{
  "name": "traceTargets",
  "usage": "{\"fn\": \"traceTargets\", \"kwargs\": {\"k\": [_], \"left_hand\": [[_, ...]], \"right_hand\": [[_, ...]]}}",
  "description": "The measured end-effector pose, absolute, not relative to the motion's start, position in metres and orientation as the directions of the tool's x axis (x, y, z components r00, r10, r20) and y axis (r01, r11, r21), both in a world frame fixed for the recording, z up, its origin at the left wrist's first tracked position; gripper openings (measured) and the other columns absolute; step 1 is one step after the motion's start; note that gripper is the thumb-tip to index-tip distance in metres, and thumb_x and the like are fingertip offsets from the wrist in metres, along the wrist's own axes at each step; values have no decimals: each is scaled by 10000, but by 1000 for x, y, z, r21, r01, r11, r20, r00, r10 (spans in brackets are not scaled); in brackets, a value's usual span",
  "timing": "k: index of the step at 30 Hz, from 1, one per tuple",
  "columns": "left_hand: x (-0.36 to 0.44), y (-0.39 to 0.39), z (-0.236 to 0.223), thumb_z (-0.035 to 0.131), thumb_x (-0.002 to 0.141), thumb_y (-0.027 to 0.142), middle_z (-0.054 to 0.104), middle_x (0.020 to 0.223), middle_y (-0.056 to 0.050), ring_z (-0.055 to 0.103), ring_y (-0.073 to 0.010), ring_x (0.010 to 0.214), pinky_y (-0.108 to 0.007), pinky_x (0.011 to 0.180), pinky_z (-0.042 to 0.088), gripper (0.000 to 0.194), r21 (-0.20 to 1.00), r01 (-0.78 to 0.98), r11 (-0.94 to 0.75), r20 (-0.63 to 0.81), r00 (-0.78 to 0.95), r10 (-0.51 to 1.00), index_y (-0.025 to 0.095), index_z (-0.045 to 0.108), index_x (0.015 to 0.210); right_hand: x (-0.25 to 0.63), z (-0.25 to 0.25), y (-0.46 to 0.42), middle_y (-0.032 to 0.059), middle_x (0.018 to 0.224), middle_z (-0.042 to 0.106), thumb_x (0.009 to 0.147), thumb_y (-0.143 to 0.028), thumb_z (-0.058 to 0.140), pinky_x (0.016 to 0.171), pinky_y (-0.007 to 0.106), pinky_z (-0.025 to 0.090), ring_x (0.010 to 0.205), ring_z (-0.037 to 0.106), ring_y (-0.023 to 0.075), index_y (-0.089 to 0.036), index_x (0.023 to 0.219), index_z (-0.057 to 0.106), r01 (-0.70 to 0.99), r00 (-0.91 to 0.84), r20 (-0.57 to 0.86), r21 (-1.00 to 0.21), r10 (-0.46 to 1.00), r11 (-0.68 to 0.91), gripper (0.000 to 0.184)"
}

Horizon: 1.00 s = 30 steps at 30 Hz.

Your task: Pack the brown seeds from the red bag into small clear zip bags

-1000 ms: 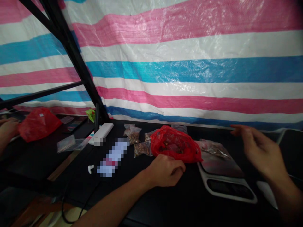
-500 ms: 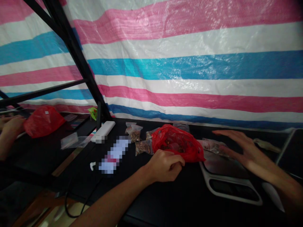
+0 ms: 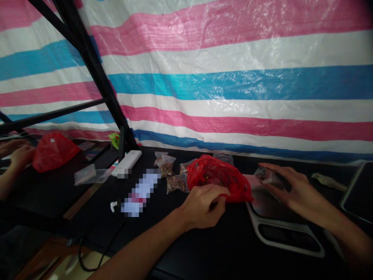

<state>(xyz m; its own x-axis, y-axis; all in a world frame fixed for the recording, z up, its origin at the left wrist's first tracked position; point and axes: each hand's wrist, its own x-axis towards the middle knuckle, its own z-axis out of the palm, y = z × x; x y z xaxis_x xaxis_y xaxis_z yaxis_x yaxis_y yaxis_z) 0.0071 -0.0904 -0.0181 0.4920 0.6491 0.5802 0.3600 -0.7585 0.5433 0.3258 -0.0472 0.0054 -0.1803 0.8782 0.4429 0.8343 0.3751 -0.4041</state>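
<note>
With fingers curled, my left hand (image 3: pixel 205 204) pinches the near rim of a red plastic bag (image 3: pixel 241 188). The bag stands open, and its dim contents are hard to make out. Over a kitchen scale (image 3: pixel 291 237) with a metal plate, my right hand (image 3: pixel 291 184) has thumb and fingers closed around a small clear plastic bag (image 3: pixel 265 175). What fills that bag is blurred. Left of the red bag lie several small zip bags (image 3: pixel 176 182) of brownish bits.
A white power strip (image 3: pixel 128 161), a pixelated flat object (image 3: pixel 141 194) and a white earbud (image 3: pixel 113 206) lie to the left. At far left, another person's hands (image 3: pixel 20 155) are beside a second red bag (image 3: pixel 55 151). A dark-screened device (image 3: pixel 359 190) stands at right.
My right hand has closed on the small clear bag, which lay flat on the scale, and gathered it up. My left hand stays at the red bag's rim.
</note>
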Motion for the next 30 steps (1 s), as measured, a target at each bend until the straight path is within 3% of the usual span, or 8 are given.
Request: {"fn": "traceTargets", "kwargs": {"k": [5,8,12,16,19,23,27,30], "left_hand": [[11,-91,-12,738,891,368,626,1274,-116,614,-234,1139,-390,1016,531,662,739,268,-618,546,298,783,207,459,1470],[10,-87,-13,738,910,400,601,1394,-120,571,-249,1265,-413,1107,481,632,769,209,-605,533,314,786,219,489,1462],[11,-82,-12,598,1015,375,710,1248,-83,624,-226,1205,-393,1100,481,271,795,187,-576,517,286,807,217,689,1215],[11,-77,-11,509,1054,416,738,1210,-98,671,-223,1155,-400,1065,514,320,852,127,-508,505,50,861,198,704,1181],[7,-72,-11,494,1055,463,742,1149,-110,692,-214,1077,-378,991,545,350,864,102,-493,502,-99,859,180,664,1169],[2,-69,-15,443,1072,465,732,1059,-82,689,-185,973,-329,902,544,341,879,152,-452,475,-197,858,178,608,1157],[2,-74,-15,521,1033,428,723,988,-50,679,-188,879,-329,820,536,245,860,317,-401,452,-105,886,208,592,1112],[4,-79,-13,717,863,339,721,993,-56,682,-246,904,-397,853,531,287,707,546,-451,462,127,878,212,574,1077]], "right_hand": [[261,8,-64,62,1246,712,882,-503,700,1056,508,509,1140,695,312,-340,1381,507,621,-47,506,-661,861,422,560],[218,-5,-76,91,1282,695,888,-428,711,1037,506,526,1163,683,308,-304,1342,519,591,-128,466,-673,875,445,509],[196,-12,-86,94,1403,636,896,-385,705,1093,526,486,1294,604,318,-312,1372,521,607,-280,413,-623,867,493,516],[205,-2,-77,97,1492,577,947,-390,650,1133,520,450,1354,560,296,-318,1510,402,625,-275,406,-614,872,483,620],[209,5,-57,89,1341,689,989,-299,562,1068,533,458,1245,620,295,-302,1335,600,671,-390,400,-494,829,553,347],[203,9,-36,66,1225,756,900,-219,673,1003,520,434,1196,627,308,-300,1184,715,649,-639,246,-335,728,683,299],[207,12,-34,65,1223,755,899,-194,651,1001,513,404,1175,640,296,-283,1155,710,689,-593,277,-310,756,655,277],[221,14,-36,68,1269,736,901,-147,600,998,504,393,1182,633,292,-274,1163,702,735,-546,324,-257,772,628,309]]}}
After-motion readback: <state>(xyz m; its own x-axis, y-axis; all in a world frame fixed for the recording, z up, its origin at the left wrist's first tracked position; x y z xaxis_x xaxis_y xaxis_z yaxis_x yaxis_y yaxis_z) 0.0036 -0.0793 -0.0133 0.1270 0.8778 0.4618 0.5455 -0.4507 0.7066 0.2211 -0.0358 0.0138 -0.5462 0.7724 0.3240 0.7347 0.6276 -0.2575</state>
